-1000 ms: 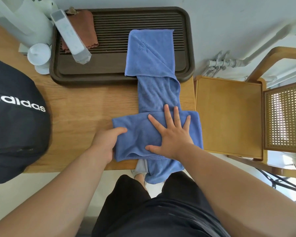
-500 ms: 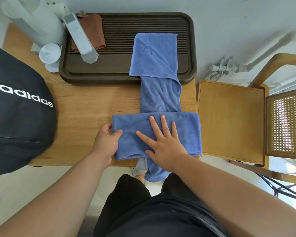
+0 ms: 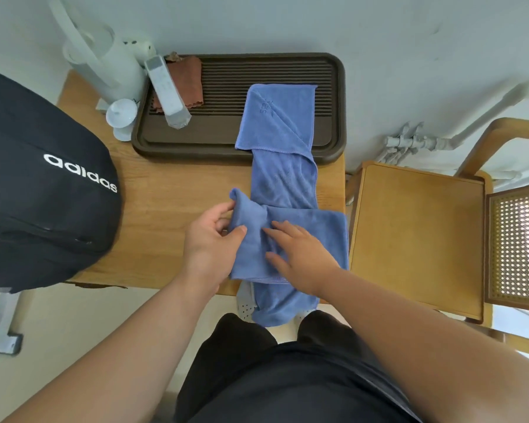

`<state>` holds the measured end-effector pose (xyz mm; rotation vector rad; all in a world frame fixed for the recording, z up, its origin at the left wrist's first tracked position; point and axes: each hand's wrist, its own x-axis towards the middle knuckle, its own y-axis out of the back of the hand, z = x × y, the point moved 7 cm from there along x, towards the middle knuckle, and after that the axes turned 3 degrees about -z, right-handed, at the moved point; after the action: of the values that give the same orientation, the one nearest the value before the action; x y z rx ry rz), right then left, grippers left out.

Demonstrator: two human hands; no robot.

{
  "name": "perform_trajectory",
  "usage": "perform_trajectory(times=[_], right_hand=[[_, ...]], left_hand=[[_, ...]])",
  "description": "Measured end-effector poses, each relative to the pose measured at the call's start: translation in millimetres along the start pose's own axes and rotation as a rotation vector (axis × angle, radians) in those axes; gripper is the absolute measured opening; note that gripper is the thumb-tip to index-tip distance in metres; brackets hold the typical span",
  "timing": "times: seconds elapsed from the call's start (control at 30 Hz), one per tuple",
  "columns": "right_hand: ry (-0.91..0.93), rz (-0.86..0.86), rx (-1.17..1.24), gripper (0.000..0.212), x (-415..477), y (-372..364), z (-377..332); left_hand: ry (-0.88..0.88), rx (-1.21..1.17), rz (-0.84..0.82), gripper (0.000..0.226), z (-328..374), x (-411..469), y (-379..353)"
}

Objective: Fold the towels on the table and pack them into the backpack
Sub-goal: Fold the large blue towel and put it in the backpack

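A folded blue towel (image 3: 321, 236) lies across the near edge of the wooden table (image 3: 171, 209). My left hand (image 3: 209, 239) pinches its left end and lifts that end off the table. My right hand (image 3: 300, 254) lies flat on the towel's middle, fingers spread. Under it a second, longer blue towel (image 3: 283, 141) runs from the dark tray over the table and hangs off the near edge. The black backpack (image 3: 40, 190) sits at the table's left end.
A dark brown slatted tray (image 3: 226, 77) at the back of the table carries a brown cloth (image 3: 185, 80) and a white remote-like bar (image 3: 167, 90). A white cup (image 3: 121, 112) and white appliance (image 3: 107, 68) stand back left. A wooden chair (image 3: 416, 236) is close on the right.
My left hand has gripped the folded towel's left end and raised it toward the right. My right hand has slid left along the towel. The view has shifted.
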<state>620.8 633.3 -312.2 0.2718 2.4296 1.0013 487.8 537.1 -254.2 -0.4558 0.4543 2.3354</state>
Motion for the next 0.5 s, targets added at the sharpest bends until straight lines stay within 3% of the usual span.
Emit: perform_trajectory(times=[0.13, 0.23, 0.33, 0.5], right_hand=[[-0.219, 0.198, 0.369, 0.038, -26.9, 35.5, 36.4], [-0.364, 0.201, 0.648, 0.028, -51.1, 44.1, 65.6], [-0.435, 0.15, 0.88, 0.032, -67.1, 36.8, 85.7], [-0.419, 0.172, 1.025, 0.042, -72.8, 30.4, 98.8]], left_hand=[[-0.129, 0.216, -0.003, 0.044, 22.7, -6.2, -38.8], [-0.204, 0.332, -0.075, 0.041, 28.8, -9.2, -80.8], [-0.294, 0.532, -0.15, 0.038, 25.8, -9.1, -124.9], [-0.236, 0.806, -0.405, 0.021, -12.9, -6.9, -175.7]])
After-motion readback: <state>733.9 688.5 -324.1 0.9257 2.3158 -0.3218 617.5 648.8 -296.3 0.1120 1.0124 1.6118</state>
